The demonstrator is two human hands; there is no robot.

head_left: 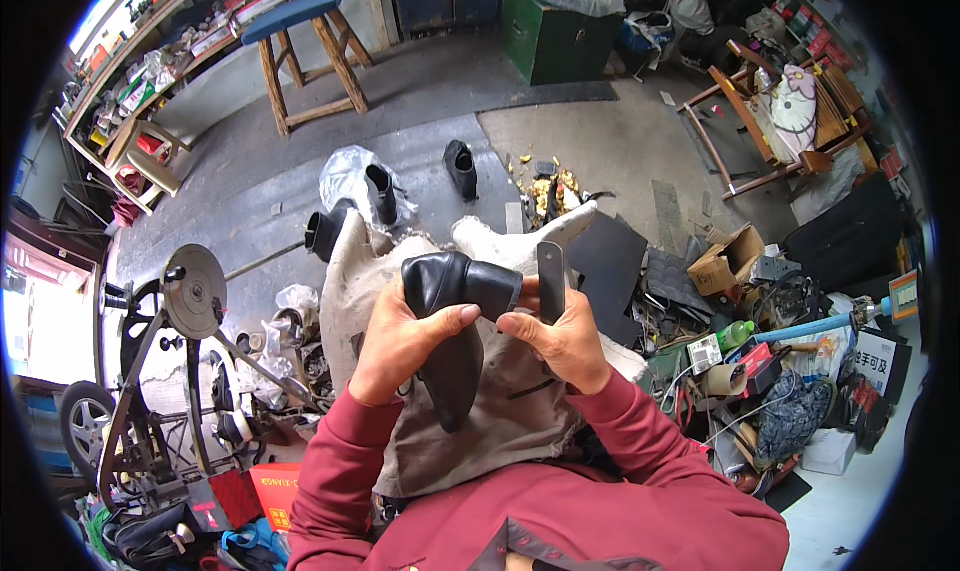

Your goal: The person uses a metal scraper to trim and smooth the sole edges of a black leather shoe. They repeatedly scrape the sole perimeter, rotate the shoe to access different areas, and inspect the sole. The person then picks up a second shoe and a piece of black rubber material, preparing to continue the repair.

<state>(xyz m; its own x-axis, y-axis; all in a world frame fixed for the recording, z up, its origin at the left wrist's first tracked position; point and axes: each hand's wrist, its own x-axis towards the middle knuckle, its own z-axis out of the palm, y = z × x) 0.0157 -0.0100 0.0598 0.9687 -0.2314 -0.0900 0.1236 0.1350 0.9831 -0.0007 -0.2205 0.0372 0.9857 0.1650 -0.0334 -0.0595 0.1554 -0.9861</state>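
Above my lap I hold a black leather boot (pixel 447 356), tilted so its narrow end points down toward me. My left hand (pixel 395 341) is wrapped round it, thumb pressed on its side. Its wide black end points right, and the fingers of my right hand (pixel 565 341) touch that edge. In the same right hand a flat dark metal blade (pixel 551 279) with a small hole stands upright between thumb and fingers; its lower end is hidden by the hand. A grey-beige apron (pixel 400 451) covers my knees.
Black boots (pixel 461 169) stand on the floor ahead, one beside a clear plastic bag (pixel 345 176). Left is a hand-cranked machine with a round wheel (pixel 194 289). A blue-topped stool (pixel 300 21), a green chest (pixel 558 41) and a wooden chair (pixel 745 121) stand farther off. Clutter lies right, around a cardboard box (pixel 725 261).
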